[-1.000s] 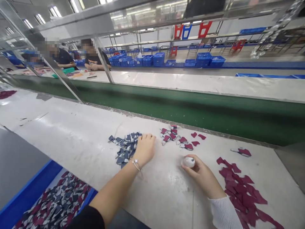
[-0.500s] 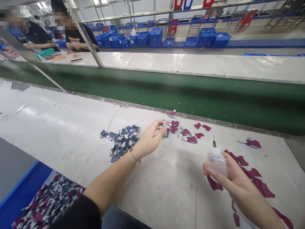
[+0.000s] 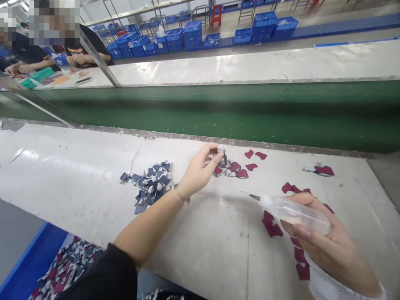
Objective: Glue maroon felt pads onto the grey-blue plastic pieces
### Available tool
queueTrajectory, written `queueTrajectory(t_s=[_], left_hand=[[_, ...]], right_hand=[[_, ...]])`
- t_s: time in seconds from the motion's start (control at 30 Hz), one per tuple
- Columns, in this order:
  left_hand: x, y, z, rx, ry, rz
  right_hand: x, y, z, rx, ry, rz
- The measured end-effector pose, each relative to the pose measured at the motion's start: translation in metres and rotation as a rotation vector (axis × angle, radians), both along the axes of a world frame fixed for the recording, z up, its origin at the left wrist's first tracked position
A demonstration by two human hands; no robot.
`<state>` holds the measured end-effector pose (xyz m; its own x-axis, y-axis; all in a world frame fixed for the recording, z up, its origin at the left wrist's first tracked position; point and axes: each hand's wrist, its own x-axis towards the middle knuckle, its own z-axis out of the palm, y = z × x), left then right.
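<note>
My left hand (image 3: pixel 201 171) pinches a small navy and light-grey cut piece (image 3: pixel 224 156) over the far part of the table. Partly behind it and to its right lies a group of maroon and grey pieces (image 3: pixel 240 173). A pile of navy and grey pieces (image 3: pixel 153 183) spreads left of that hand. My right hand (image 3: pixel 328 233) is wrapped around a clear squeeze bottle (image 3: pixel 300 213) with a thin needle tip, lying nearly level and pointing left. Loose maroon pieces (image 3: pixel 271 225) lie under and around the bottle, some hidden by the hand.
A blue bin (image 3: pixel 29 254) full of mixed pieces stands at lower left, below the table edge. Beyond the white table (image 3: pixel 206 241) run a green belt (image 3: pixel 200 112) and another white counter (image 3: pixel 250 62). Two people work at far left, near a metal post (image 3: pixel 100 60).
My right hand has tipped the bottle from upright to nearly level, its needle now pointing left. My left hand has shifted slightly, still pinching a small piece. The whole view has tilted a little.
</note>
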<state>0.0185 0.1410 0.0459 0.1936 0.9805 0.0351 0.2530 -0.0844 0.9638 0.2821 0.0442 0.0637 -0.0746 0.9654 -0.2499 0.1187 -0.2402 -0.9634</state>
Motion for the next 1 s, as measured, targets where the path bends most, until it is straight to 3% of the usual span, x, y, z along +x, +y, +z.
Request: queueTrajectory(t_s=[0.1,0.17,0.23,0.33,0.43,0.83,1.0], left_hand=[[0.001,-0.047,-0.009,-0.394,-0.555,-0.067],[0.001,-0.072,-0.020,-0.619,-0.723,-0.145],[-0.002,-0.087,-0.032,-0.722,-0.801,-0.225],[-0.009,-0.095,-0.043,-0.730,-0.807,-0.358],[-0.012,-0.094,-0.045,-0.703,-0.777,-0.416],[0.000,-0.096,-0.052,-0.696,-0.775,-0.442],[0.002,-0.097,-0.055,-0.691,-0.760,-0.451]], right_hand=[[0.007,0.000,0.000,0.042,0.095,0.110],[0.006,-0.001,0.000,0.068,0.144,0.230],[0.002,-0.002,0.001,0.110,0.155,0.298],[-0.006,-0.003,0.004,0.214,0.031,0.279],[-0.012,-0.004,0.006,0.268,-0.124,0.242],[-0.024,-0.028,0.011,0.227,-0.471,0.055],[-0.026,-0.031,0.014,0.191,-0.551,0.099]])
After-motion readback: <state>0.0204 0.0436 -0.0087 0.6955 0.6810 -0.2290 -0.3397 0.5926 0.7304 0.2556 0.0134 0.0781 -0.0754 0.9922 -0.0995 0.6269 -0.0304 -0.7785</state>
